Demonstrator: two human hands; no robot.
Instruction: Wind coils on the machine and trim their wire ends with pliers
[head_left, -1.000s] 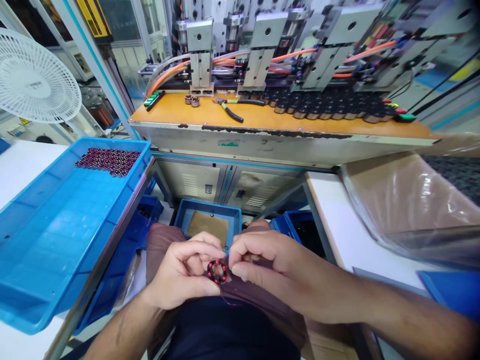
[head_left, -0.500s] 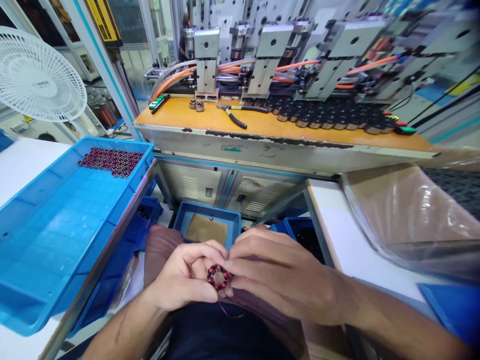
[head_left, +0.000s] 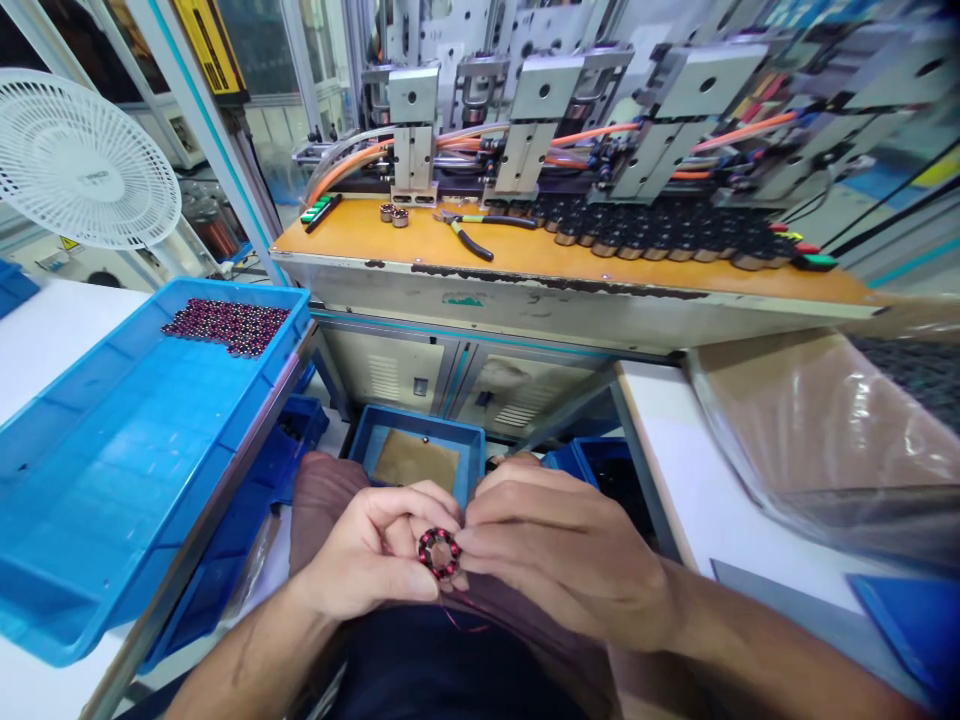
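Above my lap, a small ring-shaped motor stator [head_left: 439, 553] wound with red wire shows its open face to me. My left hand [head_left: 375, 550] is closed around its left side, with the thumb along the lower edge. At the stator's right edge, the bunched fingertips of my right hand [head_left: 555, 550] are pressed against it. A loose thin red wire [head_left: 466, 626] hangs in a curve below. The back of my right hand hides whether its fingers also pinch a wire end.
A blue tray [head_left: 97, 590] at left holds rows of similar stators [head_left: 229, 326]. Pliers [head_left: 480, 230] and black-topped parts [head_left: 660, 230] lie on the orange bench edge [head_left: 352, 240] beneath the machine. A blue bin [head_left: 480, 460] stands below, a plastic-lined box [head_left: 810, 420] at right, a fan [head_left: 82, 170] at left.
The stator has turned slightly in my fingers, and the right fingertips sit closer along its right edge. The whole view has shifted a little.
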